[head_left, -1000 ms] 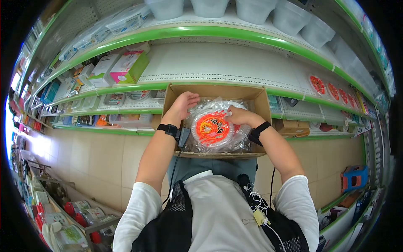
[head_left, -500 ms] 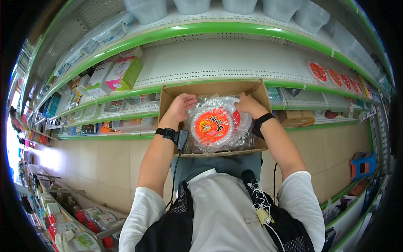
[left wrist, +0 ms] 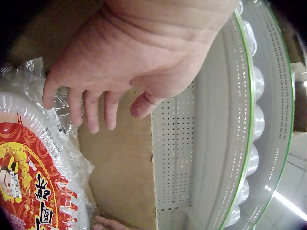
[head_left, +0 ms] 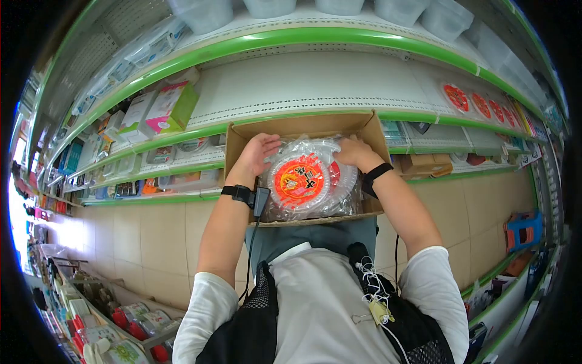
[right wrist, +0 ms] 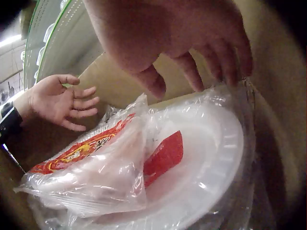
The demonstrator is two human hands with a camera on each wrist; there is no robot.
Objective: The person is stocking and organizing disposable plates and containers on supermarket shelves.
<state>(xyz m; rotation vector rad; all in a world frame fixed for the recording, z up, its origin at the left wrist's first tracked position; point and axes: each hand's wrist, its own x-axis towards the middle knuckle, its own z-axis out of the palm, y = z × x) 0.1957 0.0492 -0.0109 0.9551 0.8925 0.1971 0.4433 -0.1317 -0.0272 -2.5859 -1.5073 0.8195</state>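
Note:
A cardboard box [head_left: 309, 126] sits against the shelf front, in front of the person's lap. Inside are packs of white disposable plates in clear plastic wrap. The front pack [head_left: 300, 182] has a round red and yellow label and leans over another pack [right wrist: 211, 167], whose red label is partly covered. My left hand [head_left: 259, 153] is inside the box's left side, fingers loosely extended beside the front pack, with nothing in its grasp. My right hand [head_left: 354, 153] hangs over the far right part of the packs, fingers spread and slightly bent, fingertips right at the wrap.
The shelf board [head_left: 303, 85] rises just behind the box, edged in green. Pink and green cartons [head_left: 173, 108] stand on its left; packs with red labels [head_left: 456, 98] stand on its right. Plastic tubs [head_left: 270, 7] line the board above. A blue stool [head_left: 524, 230] is at far right.
My right hand has moved off the front pack to the box's far right side. The packs have shifted slightly, uncovering more of the one beneath. My left hand stays at the left.

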